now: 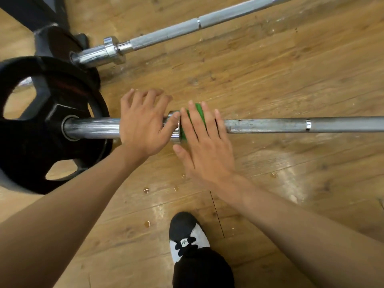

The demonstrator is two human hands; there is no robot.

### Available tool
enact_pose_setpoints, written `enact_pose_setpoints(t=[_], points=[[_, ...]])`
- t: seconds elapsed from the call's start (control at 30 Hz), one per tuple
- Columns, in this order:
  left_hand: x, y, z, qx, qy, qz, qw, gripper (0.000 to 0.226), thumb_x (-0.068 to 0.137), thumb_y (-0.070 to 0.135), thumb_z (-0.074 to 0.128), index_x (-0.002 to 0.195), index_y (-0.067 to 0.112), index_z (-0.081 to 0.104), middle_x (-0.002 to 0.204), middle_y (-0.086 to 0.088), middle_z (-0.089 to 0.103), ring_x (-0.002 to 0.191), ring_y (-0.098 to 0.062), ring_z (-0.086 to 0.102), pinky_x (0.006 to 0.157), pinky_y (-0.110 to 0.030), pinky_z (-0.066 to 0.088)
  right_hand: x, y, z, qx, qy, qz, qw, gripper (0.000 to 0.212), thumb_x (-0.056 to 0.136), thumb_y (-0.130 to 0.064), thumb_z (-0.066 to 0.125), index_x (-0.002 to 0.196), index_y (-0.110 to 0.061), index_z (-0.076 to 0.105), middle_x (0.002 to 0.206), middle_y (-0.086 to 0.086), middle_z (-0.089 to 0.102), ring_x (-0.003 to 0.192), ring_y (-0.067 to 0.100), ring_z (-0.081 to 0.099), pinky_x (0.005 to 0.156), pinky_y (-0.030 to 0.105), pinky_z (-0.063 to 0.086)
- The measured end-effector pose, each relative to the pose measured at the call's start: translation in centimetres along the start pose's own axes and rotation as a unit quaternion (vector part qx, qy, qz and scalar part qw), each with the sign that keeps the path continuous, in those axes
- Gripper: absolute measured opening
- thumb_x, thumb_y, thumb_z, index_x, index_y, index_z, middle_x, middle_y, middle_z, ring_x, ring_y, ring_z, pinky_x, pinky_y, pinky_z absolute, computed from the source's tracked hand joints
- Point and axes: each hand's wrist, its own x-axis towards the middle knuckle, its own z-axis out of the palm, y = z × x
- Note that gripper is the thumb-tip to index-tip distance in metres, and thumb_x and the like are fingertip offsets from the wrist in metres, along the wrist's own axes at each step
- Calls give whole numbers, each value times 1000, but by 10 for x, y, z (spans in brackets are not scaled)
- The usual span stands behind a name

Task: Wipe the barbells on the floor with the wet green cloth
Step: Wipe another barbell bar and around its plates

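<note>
Green cloth [199, 113] lies on the barbell [291, 124] under the flat, straight-fingered right hand [205, 150]; the shaft runs rightward. Spread left hand [141, 125] rests on its sleeve [93, 127].

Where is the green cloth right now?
In the head view's centre, the green cloth lies on the nearer barbell, pressed under the right hand, beside the left hand.

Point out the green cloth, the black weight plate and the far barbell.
green cloth [201, 114], head view, on its exposed upper fold.
black weight plate [33, 138], head view, on its solid flat face.
far barbell [166, 33], head view, on its rough grey grip section.
</note>
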Motion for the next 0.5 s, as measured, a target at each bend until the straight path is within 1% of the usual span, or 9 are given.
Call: enact_pose_setpoints(t=[0.07, 0.1, 0.2, 0.27, 0.33, 0.43, 0.5], points=[[6, -2, 1, -2, -4, 0, 1000, 78, 104, 68, 11, 131, 18, 64, 135, -7, 64, 119, -35, 56, 109, -55, 35, -7, 32, -3, -34, 7, -38, 999, 75, 108, -59, 10, 163, -12, 29, 170, 13, 25, 158, 35, 21, 129, 53, 5], [8, -3, 2, -4, -4, -1, 1000, 80, 103, 70, 10, 133, 17, 62, 133, -8, 64, 117, -36, 56, 107, -54, 35, -13, 54, -6, -49, 14, -39, 998, 73, 109, -60, 13, 162, -13, 31, 169, 14, 27, 157, 36, 22, 129, 55, 5], [16, -5, 3, -16, 8, -4, 1000, 84, 100, 73, 11, 139, 14, 56, 127, -13, 64, 112, -37, 55, 102, -53, 35, -39, 126, -18, -94, 45, -3, 995, 71, 110, -58, 17, 160, -11, 36, 166, 16, 33, 154, 40, 27, 126, 62, 9], [21, -4, 3, -19, 15, -3, 1000, 82, 100, 72, 14, 141, 13, 54, 126, -15, 64, 111, -37, 55, 100, -51, 34, -57, 163, -28, -119, 42, 26, 992, 69, 110, -55, 19, 160, -11, 35, 167, 16, 32, 154, 41, 27, 126, 64, 10], [24, -6, 3, -16, 19, -3, 1000, 82, 100, 72, 15, 141, 13, 53, 125, -16, 63, 111, -37, 54, 99, -51, 34, -58, 167, -30, -108, 39, 72, 991, 71, 109, -55, 18, 158, -7, 36, 165, 19, 33, 153, 45, 26, 126, 64, 8], [30, -8, 4, -11, 15, -2, 1000, 83, 100, 72, 12, 143, 14, 53, 125, -15, 63, 111, -37, 54, 101, -52, 33, -34, 127, -18, -70, 62, 194, 976, 83, 106, -62, 14, 150, 2, 42, 160, 26, 35, 153, 52, 19, 126, 63, 0], [33, -10, 5, -8, 18, 0, 1000, 86, 99, 74, 9, 144, 14, 52, 124, -15, 63, 111, -37, 54, 101, -54, 33, -22, 108, -16, -58, 65, 233, 969, 89, 104, -65, 11, 149, 4, 42, 162, 28, 32, 154, 53, 14, 126, 63, -1]])
